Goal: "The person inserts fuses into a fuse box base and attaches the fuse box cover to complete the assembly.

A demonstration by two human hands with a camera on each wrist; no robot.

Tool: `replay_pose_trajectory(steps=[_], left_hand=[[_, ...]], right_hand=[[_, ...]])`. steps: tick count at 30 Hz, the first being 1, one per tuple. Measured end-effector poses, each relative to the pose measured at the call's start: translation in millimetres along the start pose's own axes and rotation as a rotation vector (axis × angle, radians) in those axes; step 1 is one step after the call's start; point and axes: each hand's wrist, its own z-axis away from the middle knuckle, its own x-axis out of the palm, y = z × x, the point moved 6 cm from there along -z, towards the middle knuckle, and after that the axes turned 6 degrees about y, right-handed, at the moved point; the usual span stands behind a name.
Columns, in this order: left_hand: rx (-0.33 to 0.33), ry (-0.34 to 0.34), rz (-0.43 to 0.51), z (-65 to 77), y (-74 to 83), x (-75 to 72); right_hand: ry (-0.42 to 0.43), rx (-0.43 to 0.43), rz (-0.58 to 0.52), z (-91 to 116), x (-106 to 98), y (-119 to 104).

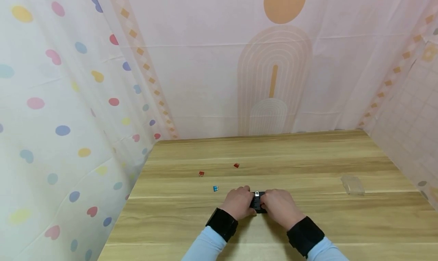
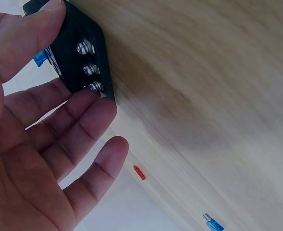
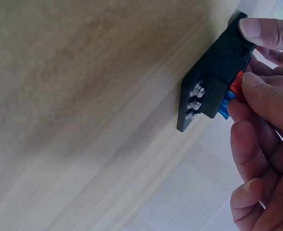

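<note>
A black fuse block [image 1: 257, 204] with a row of metal screw terminals rests on the table between both hands. My left hand [image 1: 238, 203] grips its left end, thumb on one side and fingertips on the other edge in the left wrist view. At the block, my right hand [image 1: 282, 207] pinches a red blade fuse [image 3: 236, 86] between thumb and index finger. Beside it a blue blade fuse [image 3: 226, 107] sits in the block. How deep the red fuse sits is hidden by my right fingertips.
Loose on the table to the left lie a blue blade fuse [image 1: 215, 188] and two red ones, one nearer [image 1: 201, 174] and the other red fuse [image 1: 236, 165] farther back. A clear plastic cover [image 1: 353, 185] lies at the right. Patterned curtains [image 1: 205, 82] border the table.
</note>
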Motion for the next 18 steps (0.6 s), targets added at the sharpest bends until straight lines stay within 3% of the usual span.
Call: replay_pose_trajectory(steps=[10, 18], left_hand=[[-0.007, -0.006, -0.005, -1.3, 1.0, 1.3], [-0.009, -0.012, -0.025, -1.5, 0.5, 1.2]], right_hand=[[0.038, -0.026, -0.013, 0.8, -0.7, 1.4], [0.019, -0.021, -0.049, 0.1, -0.7, 3.5]])
